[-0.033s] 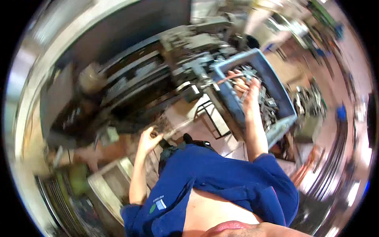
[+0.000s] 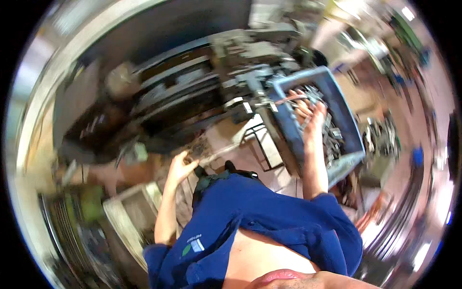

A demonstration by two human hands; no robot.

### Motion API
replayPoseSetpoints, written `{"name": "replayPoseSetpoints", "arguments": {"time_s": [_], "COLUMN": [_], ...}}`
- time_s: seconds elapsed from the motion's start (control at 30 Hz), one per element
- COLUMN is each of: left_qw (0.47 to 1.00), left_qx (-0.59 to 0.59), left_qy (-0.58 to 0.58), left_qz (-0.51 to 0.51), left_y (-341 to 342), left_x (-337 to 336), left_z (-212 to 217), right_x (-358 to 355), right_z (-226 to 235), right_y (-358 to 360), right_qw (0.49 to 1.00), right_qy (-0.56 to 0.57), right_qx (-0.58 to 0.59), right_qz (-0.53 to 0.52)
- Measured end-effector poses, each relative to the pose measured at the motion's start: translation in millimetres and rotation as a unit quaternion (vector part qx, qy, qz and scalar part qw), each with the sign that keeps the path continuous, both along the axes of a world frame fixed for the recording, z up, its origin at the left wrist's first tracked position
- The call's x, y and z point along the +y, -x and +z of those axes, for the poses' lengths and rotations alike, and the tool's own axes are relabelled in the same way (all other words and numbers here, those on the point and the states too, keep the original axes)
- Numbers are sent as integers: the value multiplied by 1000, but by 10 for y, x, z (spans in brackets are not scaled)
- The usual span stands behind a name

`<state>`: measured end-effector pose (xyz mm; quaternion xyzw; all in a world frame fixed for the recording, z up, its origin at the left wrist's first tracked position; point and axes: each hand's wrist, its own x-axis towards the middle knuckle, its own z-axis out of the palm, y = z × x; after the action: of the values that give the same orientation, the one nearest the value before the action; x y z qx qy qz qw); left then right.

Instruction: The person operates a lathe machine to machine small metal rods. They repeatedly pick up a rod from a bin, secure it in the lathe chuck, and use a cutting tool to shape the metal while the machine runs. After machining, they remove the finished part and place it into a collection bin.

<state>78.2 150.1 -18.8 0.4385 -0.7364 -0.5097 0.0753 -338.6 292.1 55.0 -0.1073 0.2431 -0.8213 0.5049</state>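
My right hand (image 2: 310, 114) reaches into a blue plastic crate (image 2: 340, 86). Its fingers and thumb close around some of the small grey metal parts (image 2: 333, 137) heaped inside; blur hides their exact shape. A thin reddish strip (image 2: 287, 99) lies across the crate's left side near my fingertips. My left hand (image 2: 182, 166) hangs in front of my body at the left, with loosely curled fingers and the thumb apart. Nothing shows in it, and it touches nothing.
A large dark machine (image 2: 178, 77) with a greasy metal bed stretches across the far left, ending beside the crate. A black-framed stand (image 2: 262, 147) is below it. A pale wooden box (image 2: 122, 219) sits at lower left, and long bars (image 2: 402, 216) lie at right.
The whole view has shifted a little, so the machine and crate appear further right. My right hand stays among the metal parts, and my left hand keeps nearly the same pose.
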Motion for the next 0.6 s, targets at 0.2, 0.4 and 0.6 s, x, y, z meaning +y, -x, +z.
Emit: {"name": "replayPoseSetpoints", "arguments": {"time_s": [0.2, 0.4, 0.6], "left_qw": [974, 959, 826], "left_qx": [-56, -76, -157], "left_qy": [146, 60, 0], "left_qz": [162, 267, 541], "left_y": [-817, -1766, -3659], "left_x": [420, 867, 1821], "left_z": [-167, -215, -1286], "right_x": [57, -94, -450], "right_z": [-262, -766, -694], "right_y": [-728, -1679, -2344], "right_qw": [992, 944, 908], "right_qy": [-19, -96, -173], "right_qx": [9, -98, -12], "right_qz": [124, 302, 381]}}
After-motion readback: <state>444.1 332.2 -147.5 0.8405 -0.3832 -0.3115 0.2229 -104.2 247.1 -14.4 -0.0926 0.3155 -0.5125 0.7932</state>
